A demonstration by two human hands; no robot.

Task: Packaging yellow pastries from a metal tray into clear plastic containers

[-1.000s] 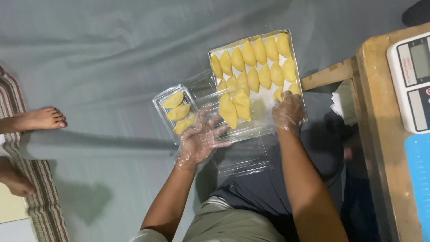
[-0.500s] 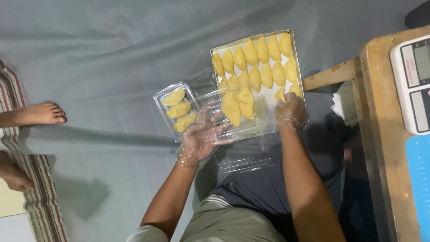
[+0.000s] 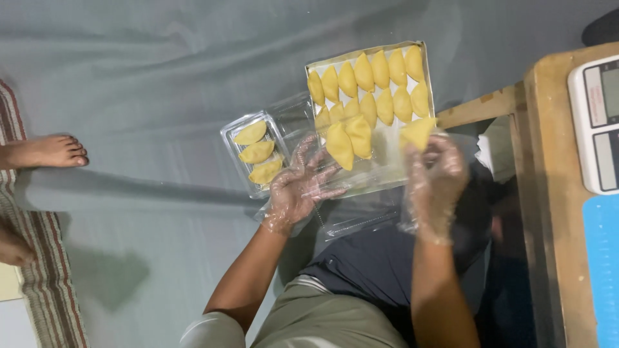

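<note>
I see my right hand [image 3: 437, 173] in a thin clear glove, up at the near edge of the flat tray [image 3: 428, 77]. Its fingers pinch 1 yellow pastry [image 3: 418, 132] by the bottom corner. Half a second ago that hand lay low on the tray with its fingers down on the pastries; now it has lifted a bit and the pastry sticks up above the fingertips.

My left hand [image 3: 302, 187], gloved too, rests on a clear plastic box [image 3: 377, 169] in front of me. Its fingers are spread wide and flat, holding nothing. It has hardly moved since before. 2 pastries [image 3: 349, 140] lie in that box, just past my fingertips, same as earlier.

To the left sits a small clear box [image 3: 227, 137] with 3 pastries inside. It has not shifted.

The tray holds 2 rows of yellow pastries on white paper, close side by side.

On the right is a wooden table [image 3: 548, 193] with a white scale [image 3: 594, 122] on it. On the far left a bare foot [image 3: 45, 152] of another person rests on the grey floor, by a striped mat [image 3: 45, 277].
</note>
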